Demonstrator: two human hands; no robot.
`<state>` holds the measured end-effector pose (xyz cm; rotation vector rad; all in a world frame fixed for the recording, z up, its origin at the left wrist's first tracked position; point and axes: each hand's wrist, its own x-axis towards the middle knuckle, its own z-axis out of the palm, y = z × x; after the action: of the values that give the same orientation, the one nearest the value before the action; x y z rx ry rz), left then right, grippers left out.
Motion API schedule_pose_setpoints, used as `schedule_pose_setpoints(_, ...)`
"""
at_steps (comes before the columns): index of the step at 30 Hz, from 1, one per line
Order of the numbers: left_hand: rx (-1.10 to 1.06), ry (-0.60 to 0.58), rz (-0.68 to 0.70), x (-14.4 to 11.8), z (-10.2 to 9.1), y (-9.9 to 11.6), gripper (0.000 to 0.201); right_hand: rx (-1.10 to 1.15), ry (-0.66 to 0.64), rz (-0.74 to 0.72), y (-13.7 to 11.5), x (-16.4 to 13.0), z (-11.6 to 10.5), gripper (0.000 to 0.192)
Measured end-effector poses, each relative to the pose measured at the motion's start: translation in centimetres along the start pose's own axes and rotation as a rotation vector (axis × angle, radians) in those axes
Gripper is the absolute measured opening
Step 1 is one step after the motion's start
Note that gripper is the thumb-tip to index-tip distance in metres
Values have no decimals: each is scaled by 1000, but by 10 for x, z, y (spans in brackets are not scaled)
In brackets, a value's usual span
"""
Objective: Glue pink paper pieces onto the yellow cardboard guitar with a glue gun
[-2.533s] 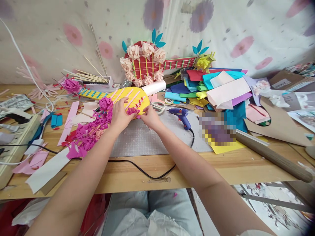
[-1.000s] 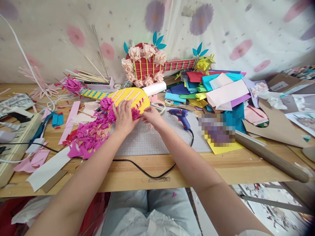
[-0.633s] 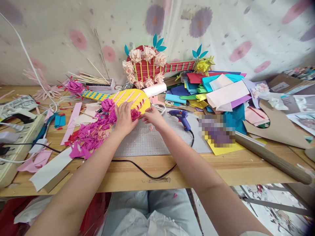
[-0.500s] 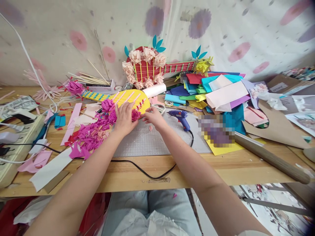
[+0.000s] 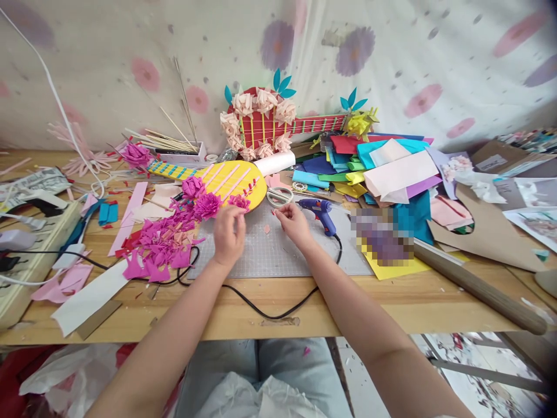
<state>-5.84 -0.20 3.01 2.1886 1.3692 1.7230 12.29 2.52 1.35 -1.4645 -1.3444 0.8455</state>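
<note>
A yellow paper guitar (image 5: pixel 232 181) with pale pink strings, short red pieces and magenta paper flowers (image 5: pixel 208 205) lies on the grey cutting mat (image 5: pixel 261 252). My left hand (image 5: pixel 229 235) is raised in front of its lower edge, fingers curled together; whatever may be in them cannot be made out. To the right, my right hand (image 5: pixel 296 223) is closed in a pinch over the mat, with a tiny red piece (image 5: pixel 274 213) at the fingertips. A blue glue gun (image 5: pixel 319 213) lies just right of that hand. White-handled scissors (image 5: pixel 279 197) are behind it.
A heap of magenta paper scraps (image 5: pixel 163 247) lies left of the mat. Behind stands a red paper guitar (image 5: pixel 261 125) with pale flowers. Coloured paper sheets (image 5: pixel 400 168) pile up at right, near a long wooden stick (image 5: pixel 478 284). A black cord (image 5: pixel 272 316) crosses the table front.
Both hands have come away from the yellow guitar. My left hand has moved down toward me, my right hand to the right. The guitar stays in place.
</note>
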Motion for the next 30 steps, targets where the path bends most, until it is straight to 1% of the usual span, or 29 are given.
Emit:
schedule_pose_setpoints(2,-94,-235,-42,-12,9,10,21,-44,37,-38,5,-2,-3,15)
schedule_pose_setpoints(4,-148,-422,-125,-20,15,13,21,-106,71,-66,7,-4,-4,16)
schedule_pose_setpoints(5,-162,-481,-175,-22,18,12,21,-139,84,-74,8,-4,-4,17)
schedule_pose_setpoints(6,-170,-507,-226,-23,19,9,21,-169,93,-76,9,-4,-3,17)
schedule_pose_setpoints(8,-180,-499,-311,-22,22,3,22,-214,107,-70,11,-3,-2,16)
schedule_pose_setpoints(11,-197,-475,-358,-19,25,-4,23,-256,136,-58,14,1,2,13)
schedule_pose_setpoints(14,-191,-507,-359,-18,27,-4,25,-312,157,-65,16,3,4,11)
schedule_pose_setpoints(17,-171,-529,-359,-18,28,-3,27,-385,151,-75,15,2,6,12)
schedule_pose_setpoints(20,-158,-519,-364,-17,28,-3,27,-440,141,-75,14,1,7,15)
schedule_pose_setpoints(24,-153,-514,-367,-16,27,-3,21,-448,136,-80,13,1,7,18)
schedule_pose_setpoints(30,-156,-595,-360,-15,28,0,19,-432,133,-72,12,1,7,15)
